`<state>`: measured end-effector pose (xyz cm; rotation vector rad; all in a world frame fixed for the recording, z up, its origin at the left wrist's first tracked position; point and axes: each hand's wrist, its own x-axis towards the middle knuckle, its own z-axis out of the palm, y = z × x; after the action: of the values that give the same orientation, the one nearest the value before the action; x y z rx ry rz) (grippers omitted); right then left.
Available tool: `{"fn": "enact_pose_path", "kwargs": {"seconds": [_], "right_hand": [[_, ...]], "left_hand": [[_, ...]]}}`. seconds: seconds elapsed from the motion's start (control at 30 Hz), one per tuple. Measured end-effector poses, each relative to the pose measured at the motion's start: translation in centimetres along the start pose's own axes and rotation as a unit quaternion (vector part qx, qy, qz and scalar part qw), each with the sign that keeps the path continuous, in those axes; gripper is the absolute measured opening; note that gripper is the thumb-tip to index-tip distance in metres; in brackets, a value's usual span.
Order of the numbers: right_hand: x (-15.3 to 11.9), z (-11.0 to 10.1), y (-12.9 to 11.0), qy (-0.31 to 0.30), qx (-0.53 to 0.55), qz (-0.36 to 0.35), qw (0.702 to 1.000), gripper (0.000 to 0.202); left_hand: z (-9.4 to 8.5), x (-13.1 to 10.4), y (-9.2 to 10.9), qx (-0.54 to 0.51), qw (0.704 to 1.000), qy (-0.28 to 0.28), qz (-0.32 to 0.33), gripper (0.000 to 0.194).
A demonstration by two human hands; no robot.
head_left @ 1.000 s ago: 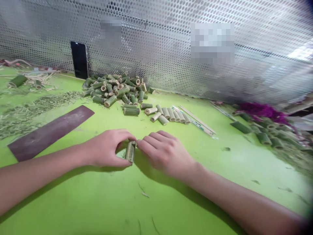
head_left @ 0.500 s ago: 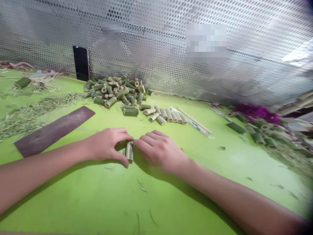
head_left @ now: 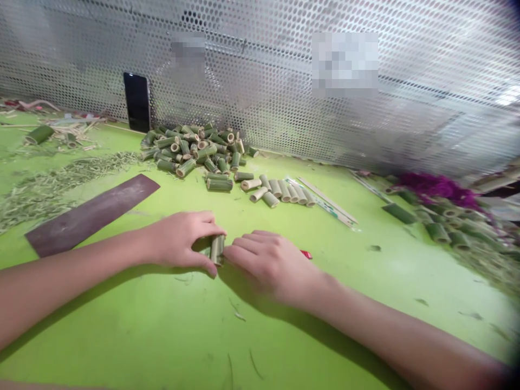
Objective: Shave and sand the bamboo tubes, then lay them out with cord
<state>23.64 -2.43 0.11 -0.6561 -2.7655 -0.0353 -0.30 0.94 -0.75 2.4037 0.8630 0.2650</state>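
Note:
My left hand pinches a short bamboo tube between thumb and fingers, its skin partly pale and partly green. The tube stands slightly tilted, close above the green table. Just to its right, my right hand is closed with its knuckles up, fingertips at the tube's side. A small red end sticks out past the far side of that hand; the rest of what it grips is hidden beneath the fingers.
Behind lies a heap of green bamboo tubes, with peeled pale tubes beside thin sticks. A brown sandpaper-like strip and shavings lie left. A phone leans on the perforated metal wall. Purple fluff is at right.
My right hand has drawn down and slightly right along the tube's side, and more of the red end shows. The tube leans a little more in my left hand.

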Motion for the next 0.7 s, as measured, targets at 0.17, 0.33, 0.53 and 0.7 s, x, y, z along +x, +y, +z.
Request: {"fn": "enact_pose_path", "kwargs": {"seconds": [0.17, 0.33, 0.53, 0.7], "right_hand": [[0.04, 0.00, 0.09, 0.019, -0.011, 0.037, 0.999, 0.017], [-0.13, -0.12, 0.05, -0.008, 0.010, 0.020, 1.000, 0.015], [-0.27, -0.02, -0.33, 0.015, -0.015, 0.050, 0.999, 0.019], [-0.21, 0.02, -0.35, 0.009, 0.010, 0.037, 0.999, 0.018]], "left_hand": [[0.05, -0.02, 0.09, 0.010, 1.000, 0.007, 0.002, 0.070], [0.22, -0.08, -0.19, 0.006, 1.000, 0.013, 0.014, 0.069], [0.14, -0.01, -0.11, 0.026, 1.000, 0.010, 0.010, 0.073], [0.04, 0.02, 0.06, 0.027, 1.000, 0.005, 0.005, 0.076]]}}
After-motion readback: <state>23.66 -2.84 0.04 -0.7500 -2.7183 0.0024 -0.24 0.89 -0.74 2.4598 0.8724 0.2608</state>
